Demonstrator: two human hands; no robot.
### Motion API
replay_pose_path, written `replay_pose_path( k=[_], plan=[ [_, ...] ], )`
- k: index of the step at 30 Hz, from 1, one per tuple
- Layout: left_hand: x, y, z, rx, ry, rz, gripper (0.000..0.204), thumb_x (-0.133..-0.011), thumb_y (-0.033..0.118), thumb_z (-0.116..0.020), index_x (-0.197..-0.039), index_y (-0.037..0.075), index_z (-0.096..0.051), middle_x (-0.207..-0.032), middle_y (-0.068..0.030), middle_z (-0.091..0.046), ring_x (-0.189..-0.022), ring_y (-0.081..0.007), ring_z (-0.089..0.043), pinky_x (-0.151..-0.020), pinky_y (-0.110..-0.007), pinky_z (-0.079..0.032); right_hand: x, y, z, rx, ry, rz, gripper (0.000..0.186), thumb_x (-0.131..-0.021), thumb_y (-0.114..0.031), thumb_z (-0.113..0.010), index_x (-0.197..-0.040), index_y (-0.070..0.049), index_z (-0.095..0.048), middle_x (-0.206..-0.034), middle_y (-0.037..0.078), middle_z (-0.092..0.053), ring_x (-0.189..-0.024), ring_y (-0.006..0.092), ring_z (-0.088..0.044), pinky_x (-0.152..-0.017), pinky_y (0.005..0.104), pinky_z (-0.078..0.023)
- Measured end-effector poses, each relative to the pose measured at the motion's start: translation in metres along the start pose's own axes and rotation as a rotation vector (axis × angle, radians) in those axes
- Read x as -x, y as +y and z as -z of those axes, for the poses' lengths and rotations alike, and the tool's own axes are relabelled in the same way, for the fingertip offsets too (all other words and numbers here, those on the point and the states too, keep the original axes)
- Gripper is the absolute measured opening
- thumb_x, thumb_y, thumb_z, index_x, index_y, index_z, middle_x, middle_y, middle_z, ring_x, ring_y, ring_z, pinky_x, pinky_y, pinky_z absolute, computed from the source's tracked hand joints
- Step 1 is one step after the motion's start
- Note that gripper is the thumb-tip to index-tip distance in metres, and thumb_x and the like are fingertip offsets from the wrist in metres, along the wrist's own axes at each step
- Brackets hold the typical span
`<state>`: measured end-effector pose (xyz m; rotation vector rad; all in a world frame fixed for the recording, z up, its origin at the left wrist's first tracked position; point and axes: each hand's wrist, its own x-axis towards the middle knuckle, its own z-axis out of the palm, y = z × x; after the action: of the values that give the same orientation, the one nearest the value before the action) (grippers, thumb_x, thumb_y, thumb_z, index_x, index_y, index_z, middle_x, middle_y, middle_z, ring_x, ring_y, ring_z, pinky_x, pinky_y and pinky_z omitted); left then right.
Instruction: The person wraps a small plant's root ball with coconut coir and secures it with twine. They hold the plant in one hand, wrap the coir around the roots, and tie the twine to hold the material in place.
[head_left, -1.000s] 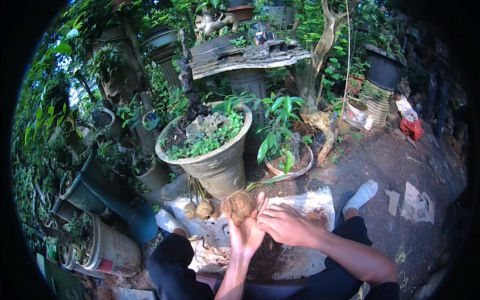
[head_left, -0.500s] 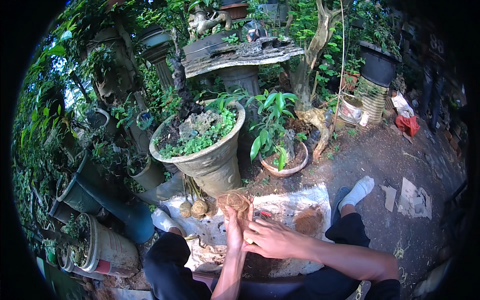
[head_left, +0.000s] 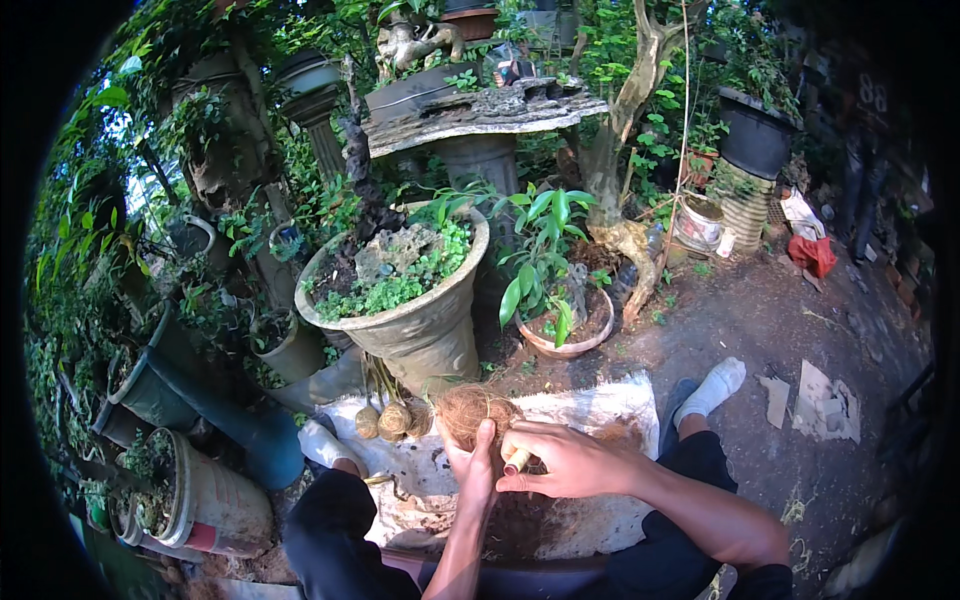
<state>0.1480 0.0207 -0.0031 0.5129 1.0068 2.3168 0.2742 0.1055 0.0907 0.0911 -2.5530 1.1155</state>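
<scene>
A ball of brown coconut fibre (head_left: 472, 408) with thread wound round it rests in my left hand (head_left: 474, 466), whose fingers cup it from below and behind. My right hand (head_left: 575, 462) is closed around a small spool (head_left: 516, 462), pale yellow with a reddish-brown end, close beside the ball. Some of the right fingertips are hidden behind the ball and spool. Both hands are above a dirty white sack (head_left: 410, 510) spread on the ground. Just left of the ball, several round brown balls with stems (head_left: 395, 418) lie on the sack.
A large stone-like pot (head_left: 410, 335) with low green plants stands ahead, and a shallow clay bowl (head_left: 570, 345) is right of it. Buckets (head_left: 225, 505) crowd the left. Loose fibre (head_left: 618, 432) lies on the sack; torn cardboard (head_left: 825, 405) lies at the right.
The ball has turned and tilted in my left hand. My right hand has shifted right and up, and the spool now shows more clearly.
</scene>
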Motion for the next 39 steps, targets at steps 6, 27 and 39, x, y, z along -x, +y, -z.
replay_pose_path(
  k=[6,27,39],
  plan=[
    [-0.003,-0.003,0.008,-0.147,-0.114,-0.005,0.073,-0.088,0.007,-0.066,-0.145,0.003,-0.019,-0.13,-0.0145,-0.047,-0.115,-0.0217,-0.05,-0.1,-0.037,-0.041,-0.002,-0.008,0.024,0.028,0.035,-0.106,0.033,-0.092,-0.032,-0.062,-0.096,0.0,-0.055,-0.081,0.017,-0.059,-0.076,0.035,-0.059,-0.068,0.0425,-0.046],
    [0.022,-0.009,-0.008,-0.098,-0.426,0.095,0.08,-0.082,0.023,-0.071,-0.141,0.002,-0.021,-0.121,-0.0106,-0.052,-0.11,-0.018,-0.054,-0.096,-0.034,-0.045,0.005,0.008,0.044,-0.448,0.157,-0.266,0.021,-0.096,-0.022,-0.059,-0.096,-0.002,-0.057,-0.077,-0.001,-0.056,-0.068,0.0046,-0.05,-0.062,0.023,-0.042],
    [0.032,-0.022,-0.017,-0.161,-0.14,0.18,0.035,-0.099,0.032,-0.044,-0.119,0.004,-0.045,-0.093,-0.0084,-0.057,-0.087,-0.0166,-0.058,-0.077,-0.032,-0.05,0.005,0.009,0.042,-0.532,-0.036,-0.196,0.033,-0.097,-0.033,-0.057,-0.102,-0.001,-0.06,-0.069,-0.002,-0.054,-0.063,0.0046,-0.046,-0.056,0.0242,-0.039]
  ],
)
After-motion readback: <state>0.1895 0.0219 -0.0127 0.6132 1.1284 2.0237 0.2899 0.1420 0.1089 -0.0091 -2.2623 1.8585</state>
